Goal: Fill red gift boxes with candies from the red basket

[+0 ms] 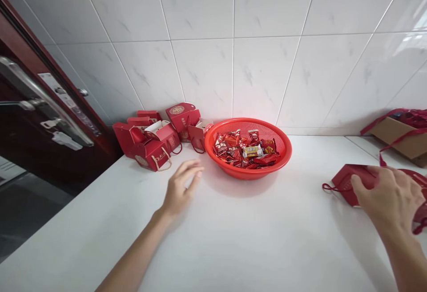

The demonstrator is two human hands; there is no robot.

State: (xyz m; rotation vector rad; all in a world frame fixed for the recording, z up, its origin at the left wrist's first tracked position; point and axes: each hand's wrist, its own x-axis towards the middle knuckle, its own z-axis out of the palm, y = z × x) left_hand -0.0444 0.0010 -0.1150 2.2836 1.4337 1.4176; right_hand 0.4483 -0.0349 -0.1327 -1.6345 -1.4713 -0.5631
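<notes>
Touching angular red cardboard box (pixel 345 180), right hand (pixel 392 196).

White table (pixel 233 238) | red basket (pixel 248 174) | left: red boxes (pixel 151 152) | right: cardboard box (pixel 393 136); red carton (pixel 347 180), seemingly resting

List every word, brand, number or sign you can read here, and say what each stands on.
Nothing reads clearly enough to quote.
Left-hand cluster of red boxes: gold lettering, too small.
Red sweet wrappers: print too small.
Yellow wrapper: dark characters, too small.
Box under the right hand: faint print, unreadable.
Strip on the door: blurred.
</notes>
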